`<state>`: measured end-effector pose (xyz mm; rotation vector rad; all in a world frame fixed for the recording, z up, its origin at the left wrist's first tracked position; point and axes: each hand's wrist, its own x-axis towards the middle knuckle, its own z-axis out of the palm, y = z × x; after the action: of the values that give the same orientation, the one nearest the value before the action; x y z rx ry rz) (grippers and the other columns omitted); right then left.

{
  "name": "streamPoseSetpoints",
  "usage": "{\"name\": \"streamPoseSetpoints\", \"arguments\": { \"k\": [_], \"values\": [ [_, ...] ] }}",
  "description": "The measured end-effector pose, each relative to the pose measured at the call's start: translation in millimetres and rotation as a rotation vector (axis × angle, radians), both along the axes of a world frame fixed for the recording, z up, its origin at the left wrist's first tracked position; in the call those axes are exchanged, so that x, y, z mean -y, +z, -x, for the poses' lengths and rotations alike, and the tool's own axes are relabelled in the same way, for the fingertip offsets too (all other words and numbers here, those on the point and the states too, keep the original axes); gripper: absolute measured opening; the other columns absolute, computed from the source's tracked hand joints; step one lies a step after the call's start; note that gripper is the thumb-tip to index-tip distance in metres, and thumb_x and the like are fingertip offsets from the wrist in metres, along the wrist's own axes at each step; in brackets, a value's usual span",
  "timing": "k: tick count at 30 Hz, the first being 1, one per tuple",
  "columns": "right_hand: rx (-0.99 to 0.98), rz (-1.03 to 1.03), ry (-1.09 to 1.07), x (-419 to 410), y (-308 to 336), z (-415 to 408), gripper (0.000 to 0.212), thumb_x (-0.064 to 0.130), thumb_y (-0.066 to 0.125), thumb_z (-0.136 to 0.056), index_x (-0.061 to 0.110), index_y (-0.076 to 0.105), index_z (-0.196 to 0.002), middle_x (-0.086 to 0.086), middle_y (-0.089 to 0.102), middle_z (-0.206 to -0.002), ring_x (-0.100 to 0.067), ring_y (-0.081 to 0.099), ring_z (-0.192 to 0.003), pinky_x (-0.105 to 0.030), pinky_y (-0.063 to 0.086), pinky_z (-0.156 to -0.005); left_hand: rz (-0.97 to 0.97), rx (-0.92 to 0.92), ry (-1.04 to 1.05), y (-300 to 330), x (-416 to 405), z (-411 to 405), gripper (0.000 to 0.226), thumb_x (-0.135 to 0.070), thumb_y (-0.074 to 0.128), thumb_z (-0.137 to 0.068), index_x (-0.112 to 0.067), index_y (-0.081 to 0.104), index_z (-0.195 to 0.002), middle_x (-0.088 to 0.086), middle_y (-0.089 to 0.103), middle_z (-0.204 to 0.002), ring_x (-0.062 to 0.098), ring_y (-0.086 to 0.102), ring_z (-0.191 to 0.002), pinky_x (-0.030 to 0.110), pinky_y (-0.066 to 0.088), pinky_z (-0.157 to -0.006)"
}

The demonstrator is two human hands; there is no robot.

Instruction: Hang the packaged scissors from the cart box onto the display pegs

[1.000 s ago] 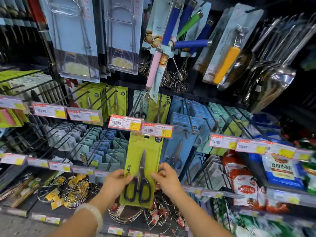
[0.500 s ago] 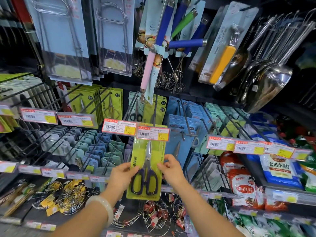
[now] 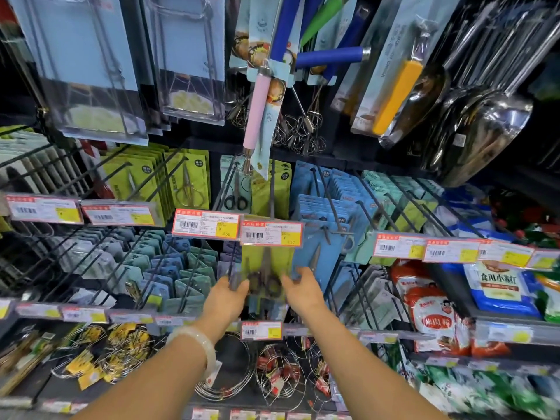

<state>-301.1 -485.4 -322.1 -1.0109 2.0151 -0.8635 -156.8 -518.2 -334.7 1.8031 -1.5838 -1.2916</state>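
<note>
1 green scissors pack (image 3: 268, 268) at frame centre is gripped at its lower edges by left hand (image 3: 228, 294) and right hand (image 3: 303, 291), top behind price tag (image 3: 271, 234); seating on the peg unconfirmed, cart box unseen.

Peg display wall (image 3: 333, 153), black hooks with price tags
Green scissor cards (image 3: 194, 183) and blue cards (image 3: 321, 207) hang on pegs (image 3: 330, 201); wire rings (image 3: 278, 374) on bottom shelf (image 3: 236, 368), bagged goods (image 3: 433, 310) at right
</note>
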Motion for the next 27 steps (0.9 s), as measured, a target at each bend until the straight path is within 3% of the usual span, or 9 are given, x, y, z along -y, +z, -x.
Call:
{"name": "streamPoseSetpoints", "arguments": {
  "k": [5,8,12,15,18,27],
  "values": [
    [-0.132,-0.107,0.040,-39.4,-17.4,10.8,0.047,0.028,0.047,-0.097,0.005,0.036,-0.136,-0.014,0.052,-0.131,-0.028,0.052,-0.118,-0.032,0.041,-0.094,0.078,0.227,-0.269,-13.8,-27.8,14.7,0.062,-0.032,0.054,-0.093,-0.008,0.030,-0.145,0.015,0.049,-0.140,0.029,0.049,-0.126,0.033,0.041,-0.100],
    [-0.257,-0.173,0.091,-72.4,-27.2,27.6,0.043,0.025,0.050,-0.095,0.008,0.040,-0.133,-0.013,0.054,-0.125,-0.027,0.054,-0.106,-0.032,0.042,-0.087,0.158,0.401,-0.498,-21.2,-46.0,34.2,0.071,-0.034,0.055,-0.091,-0.011,0.021,-0.148,0.013,0.036,-0.149,0.028,0.037,-0.135,0.034,0.035,-0.109],
    [-0.562,-0.271,0.171,-119.5,-32.8,62.0,0.058,0.029,0.052,-0.093,0.010,0.027,-0.143,-0.014,0.034,-0.148,-0.029,0.030,-0.137,-0.040,0.030,-0.112,0.324,0.586,-0.734,-11.7,-75.1,77.0,0.080,-0.040,0.055,-0.089,-0.014,0.011,-0.150,0.010,0.014,-0.157,0.027,0.014,-0.146,0.040,0.018,-0.119],
    [-0.713,-0.336,0.200,-163.6,-26.2,96.3,0.071,0.031,0.054,-0.091,0.013,0.015,-0.148,-0.010,0.014,-0.157,-0.028,0.011,-0.145,-0.043,0.014,-0.118,0.394,0.645,-0.882,7.1,-107.8,119.5,0.080,-0.037,0.054,-0.091,-0.017,0.004,-0.151,0.010,0.002,-0.159,0.027,0.001,-0.147,0.042,0.008,-0.120],
    [-0.786,-0.345,0.131,-214.9,-14.2,138.8,0.071,0.032,0.053,-0.091,0.015,0.014,-0.148,-0.008,0.013,-0.156,-0.027,0.008,-0.145,-0.045,0.011,-0.118,0.462,0.678,-1.010,23.2,-149.1,172.7,0.079,-0.030,0.054,-0.092,-0.018,0.003,-0.151,0.009,-0.004,-0.159,0.027,-0.005,-0.147,0.043,0.005,-0.119],
    [-0.840,-0.467,-0.084,-394.7,20.1,288.3,0.072,0.027,0.049,-0.093,0.013,0.007,-0.150,-0.011,0.009,-0.157,-0.032,0.006,-0.146,-0.049,0.011,-0.117,0.709,0.654,-1.265,50.1,-313.6,358.2,0.073,-0.028,0.051,-0.091,-0.017,0.009,-0.150,0.010,0.006,-0.158,0.030,0.005,-0.146,0.045,0.010,-0.118]
  ]
}}
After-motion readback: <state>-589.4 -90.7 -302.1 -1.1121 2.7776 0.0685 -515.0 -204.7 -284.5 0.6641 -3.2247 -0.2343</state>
